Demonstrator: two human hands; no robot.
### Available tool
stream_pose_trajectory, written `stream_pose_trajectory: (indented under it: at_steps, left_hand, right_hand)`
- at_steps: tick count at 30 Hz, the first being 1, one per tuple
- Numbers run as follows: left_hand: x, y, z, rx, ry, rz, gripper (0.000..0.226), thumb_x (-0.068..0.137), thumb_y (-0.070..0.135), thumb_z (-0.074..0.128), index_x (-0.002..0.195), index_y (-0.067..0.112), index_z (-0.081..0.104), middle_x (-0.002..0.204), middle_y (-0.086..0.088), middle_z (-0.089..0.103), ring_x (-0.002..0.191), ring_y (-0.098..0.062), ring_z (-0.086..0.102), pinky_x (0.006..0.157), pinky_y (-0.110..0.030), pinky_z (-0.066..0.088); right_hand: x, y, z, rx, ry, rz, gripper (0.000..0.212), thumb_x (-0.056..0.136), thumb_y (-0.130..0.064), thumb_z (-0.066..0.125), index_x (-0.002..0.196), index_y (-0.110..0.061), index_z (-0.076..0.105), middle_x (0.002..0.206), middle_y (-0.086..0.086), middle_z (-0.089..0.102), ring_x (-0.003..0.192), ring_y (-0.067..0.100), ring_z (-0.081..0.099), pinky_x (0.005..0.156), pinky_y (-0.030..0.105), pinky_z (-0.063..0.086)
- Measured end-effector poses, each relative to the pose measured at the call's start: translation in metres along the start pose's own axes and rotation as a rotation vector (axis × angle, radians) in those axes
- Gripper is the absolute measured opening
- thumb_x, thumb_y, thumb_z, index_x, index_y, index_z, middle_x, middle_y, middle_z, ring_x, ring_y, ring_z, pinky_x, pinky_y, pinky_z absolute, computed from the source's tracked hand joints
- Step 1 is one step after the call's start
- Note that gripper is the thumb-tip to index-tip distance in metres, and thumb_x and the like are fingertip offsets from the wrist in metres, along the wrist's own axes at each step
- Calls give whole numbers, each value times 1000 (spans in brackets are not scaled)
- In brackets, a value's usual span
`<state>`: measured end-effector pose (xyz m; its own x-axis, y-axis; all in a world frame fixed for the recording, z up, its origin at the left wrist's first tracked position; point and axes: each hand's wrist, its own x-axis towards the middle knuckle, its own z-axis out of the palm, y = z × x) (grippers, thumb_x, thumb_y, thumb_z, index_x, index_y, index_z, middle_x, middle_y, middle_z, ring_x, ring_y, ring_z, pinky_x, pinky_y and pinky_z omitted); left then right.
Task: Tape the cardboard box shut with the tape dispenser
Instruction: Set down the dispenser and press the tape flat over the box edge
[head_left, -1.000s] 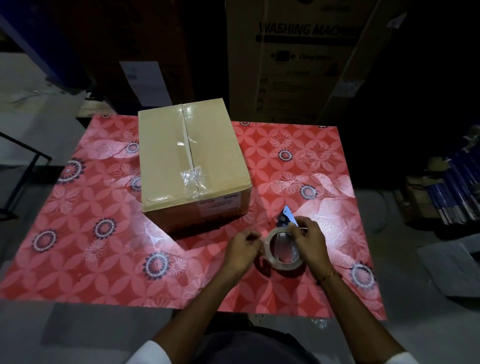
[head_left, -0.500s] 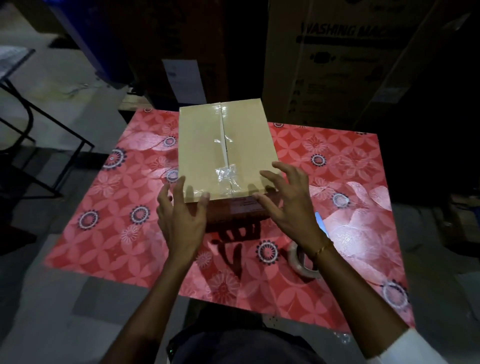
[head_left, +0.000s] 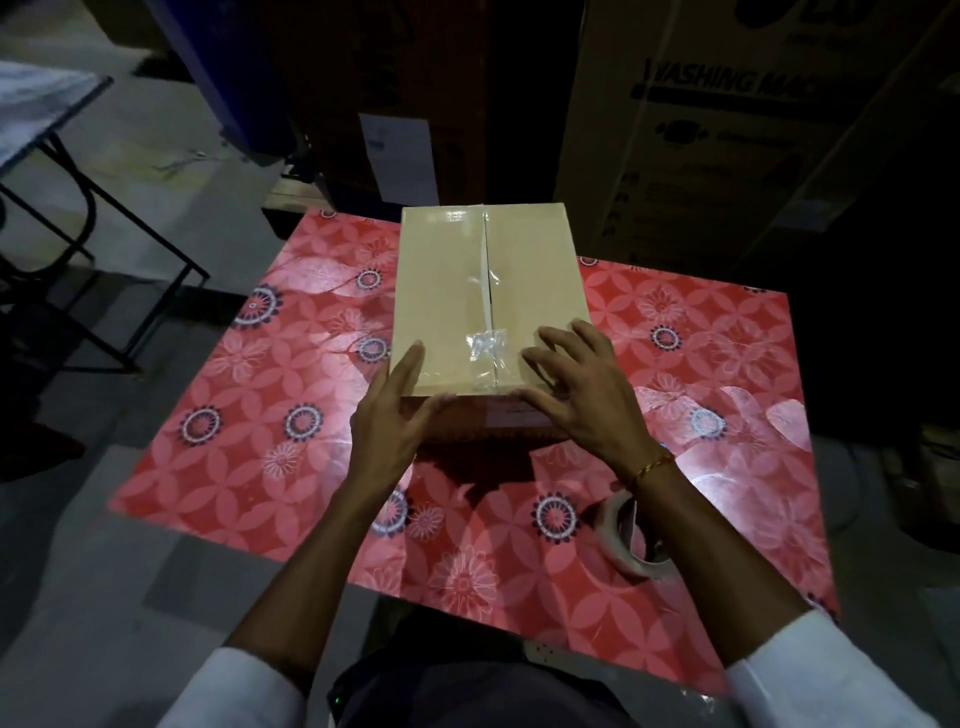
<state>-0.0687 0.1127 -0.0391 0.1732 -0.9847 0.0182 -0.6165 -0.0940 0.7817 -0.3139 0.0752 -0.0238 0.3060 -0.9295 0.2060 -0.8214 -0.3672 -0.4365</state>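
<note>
Cardboard box (head_left: 488, 301), tan and rectangular with a strip of clear tape along its top seam, sits toward the far middle of the red flower-patterned table cover (head_left: 249, 415), its near edge right at your hands. From the head view, the only one: a second ago both your hands were down at the roll of tape; half a second ago they were reaching for the box; now they have arrived. Your left hand (head_left: 389, 421) is spread wide against the near left corner, thumb on the front face, fingers up the side edge. Your right hand (head_left: 582, 395) lies flat and splayed over the near right part of the lid. Neither holds anything.

That probably means you are turning or steadying the box, perhaps to check the seal, not laying tape. The crumpled patch of tape near the front looks loose, so pressing it down may be what is needed.

Counted: one box, one pale ring-shaped tape roll with dispenser (head_left: 631, 540) lying near your right forearm, two hands, one table cover.
</note>
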Motion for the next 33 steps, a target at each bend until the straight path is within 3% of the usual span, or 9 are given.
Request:
stream_pose_trajectory:
  at_steps: [3, 7, 11, 14, 17, 21, 25, 29, 33]
  left_hand:
    - [3, 13, -3, -23, 134, 5, 69, 80, 69, 55, 141, 38, 46, 136, 5, 59, 119, -18, 60, 100, -44, 49]
    - [26, 52, -29, 63, 303, 40, 57, 83, 66, 56, 131, 34, 56, 128, 3, 66, 112, -23, 64, 95, -44, 49]
    - [48, 90, -61, 215, 374, 99, 55, 83, 66, 56, 124, 31, 62, 105, -6, 74, 99, -32, 67, 81, -38, 45]
    - [60, 103, -74, 282, 381, 140, 65, 79, 75, 48, 121, 28, 64, 93, -6, 74, 92, -34, 67, 76, -37, 44]
    - [73, 108, -79, 325, 382, 163, 75, 74, 83, 36, 117, 28, 64, 88, -5, 73, 86, -33, 68, 71, -37, 47]
    - [86, 113, -82, 339, 379, 174, 71, 76, 83, 36, 108, 27, 66, 81, -3, 70, 78, -30, 66, 65, -34, 47]
    - [95, 115, -83, 351, 368, 159, 65, 79, 82, 39, 103, 28, 64, 80, -3, 69, 76, -28, 65, 62, -33, 48]
    - [106, 117, -85, 380, 338, 169, 65, 80, 82, 37, 105, 27, 62, 81, -4, 68, 77, -27, 64, 61, -32, 43]
    - [116, 121, -88, 428, 294, 172, 66, 83, 81, 36, 109, 26, 60, 83, -5, 66, 85, -27, 61, 62, -32, 35]
  right_hand:
    - [13, -11, -12, 67, 26, 66, 49, 87, -54, 67, 123, -21, 72, 140, 0, 62, 139, 34, 41, 107, 44, 43]
    - [40, -33, -43, 5, 95, 50, 63, 86, -70, 49, 123, -25, 72, 133, -4, 68, 129, 27, 53, 104, 39, 44]
    - [62, -54, -79, -58, 187, 16, 53, 89, -68, 53, 110, -25, 76, 110, -4, 76, 101, 21, 67, 78, 34, 52]
    - [78, -61, -92, -151, 196, 74, 65, 87, -80, 39, 101, -28, 76, 97, -8, 76, 89, 18, 68, 64, 37, 56]
    - [90, -63, -98, -160, 160, 111, 62, 87, -80, 40, 106, -31, 74, 104, -8, 74, 97, 21, 67, 70, 40, 57]
    - [100, -61, -117, -110, -10, 105, 53, 86, -74, 54, 123, -38, 65, 123, -10, 68, 112, 22, 62, 82, 42, 54]
    - [107, -66, -122, -203, -163, 101, 66, 83, -74, 57, 136, -36, 53, 133, -5, 59, 119, 24, 51, 86, 43, 49]
    - [113, -73, -113, -264, -43, 135, 59, 93, -74, 30, 130, -36, 57, 127, -5, 61, 117, 24, 50, 89, 44, 43]
    - [119, -71, -108, -320, 26, 115, 58, 94, -73, 30, 128, -35, 58, 123, -6, 63, 116, 24, 49, 89, 43, 37]
